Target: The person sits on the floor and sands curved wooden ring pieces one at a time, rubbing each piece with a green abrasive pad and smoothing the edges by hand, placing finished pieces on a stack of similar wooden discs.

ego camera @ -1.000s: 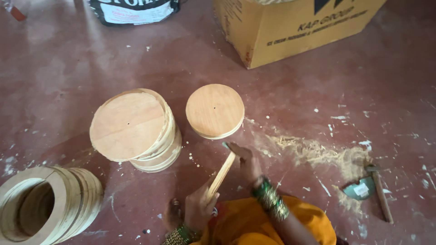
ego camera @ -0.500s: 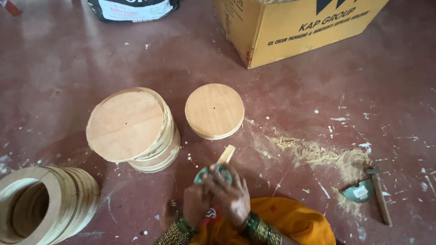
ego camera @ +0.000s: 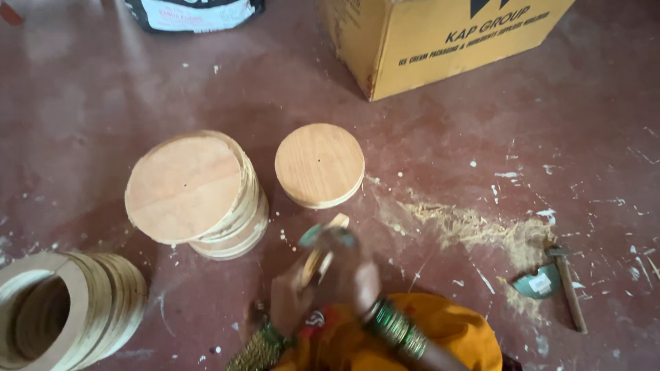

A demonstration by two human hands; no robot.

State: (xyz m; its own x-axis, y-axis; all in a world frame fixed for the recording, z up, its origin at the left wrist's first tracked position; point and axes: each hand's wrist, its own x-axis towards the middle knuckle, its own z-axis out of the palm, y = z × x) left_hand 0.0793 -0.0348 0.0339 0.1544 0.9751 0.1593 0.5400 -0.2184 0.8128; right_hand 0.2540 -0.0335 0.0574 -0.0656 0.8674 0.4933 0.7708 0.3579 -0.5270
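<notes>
A dusty red floor (ego camera: 124,89) is spreading out below me, carrying a leaning stack of wooden discs (ego camera: 196,192), a smaller disc pile (ego camera: 320,165), rings (ego camera: 65,309) on edge, a cardboard box (ego camera: 440,41), sawdust (ego camera: 474,227) and a small hatchet (ego camera: 560,282). My left hand (ego camera: 292,299) is closing around a thin wooden strip (ego camera: 323,254), tilting it upright, probably to steady it. My right hand (ego camera: 357,275) is blurring over its top, seemingly gripping a greenish thing (ego camera: 326,235), though I cannot tell how firmly.

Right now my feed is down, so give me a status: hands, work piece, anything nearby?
Left hand grips wooden stick. Right hand blurred beside it, grip unclear. Stack of wooden discs and smaller disc stack just ahead.
</notes>
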